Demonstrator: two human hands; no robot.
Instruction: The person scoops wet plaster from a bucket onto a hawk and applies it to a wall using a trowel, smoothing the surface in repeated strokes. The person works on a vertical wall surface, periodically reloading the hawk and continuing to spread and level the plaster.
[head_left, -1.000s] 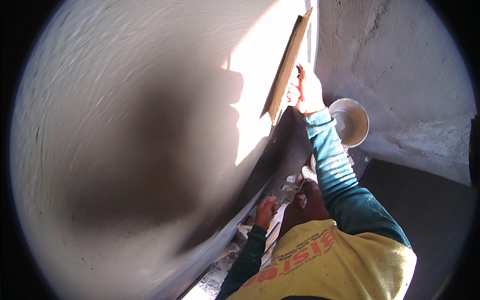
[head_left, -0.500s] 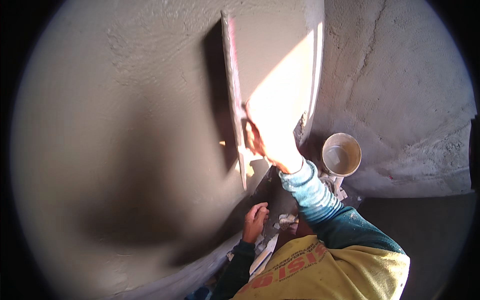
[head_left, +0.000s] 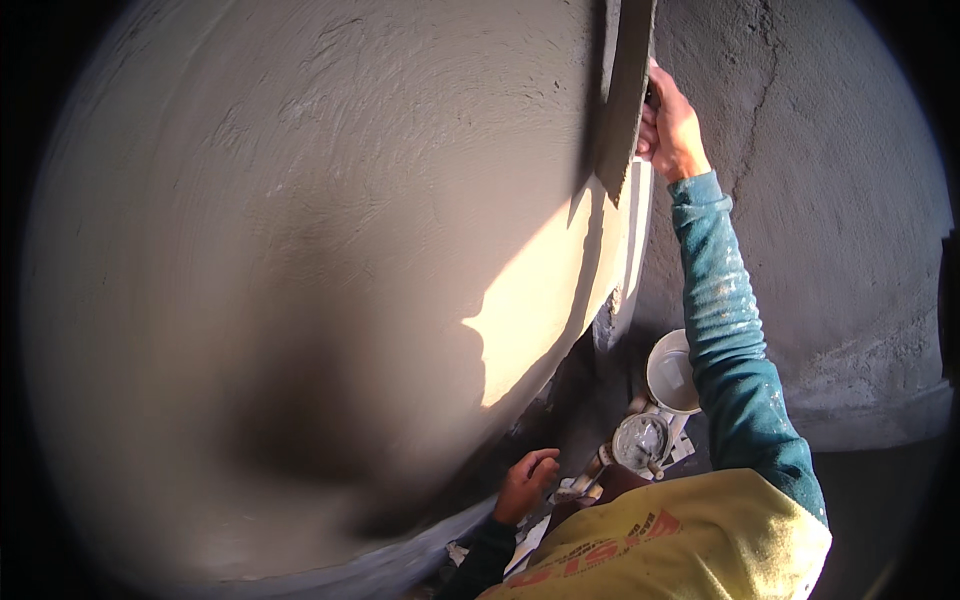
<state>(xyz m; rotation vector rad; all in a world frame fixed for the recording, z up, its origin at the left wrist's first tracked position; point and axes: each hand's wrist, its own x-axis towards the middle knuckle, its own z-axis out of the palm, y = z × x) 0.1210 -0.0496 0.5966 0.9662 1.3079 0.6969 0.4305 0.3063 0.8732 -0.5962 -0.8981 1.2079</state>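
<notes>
High on the plastered wall, my right hand is closed round the dark handle of a long plastering float. The float is seen nearly edge-on at the wall's right-hand edge, its lower tip pointing down and its top cut off by the frame. Wet grey plaster with curved smoothing marks covers the wall. Low down, near the foot of the wall, my left hand hangs with loosely bent fingers, somewhat apart, and no object shows in it.
A second rough grey wall with a crack meets the plastered one at the right. Below stand a pale bucket and a smaller container with wet grey contents. Sunlight and my shadow fall across the plaster.
My right hand has carried the float up and to the right, to the wall's edge, and the arm is straighter. My left hand has shifted slightly down and right. The smaller container now shows more fully.
</notes>
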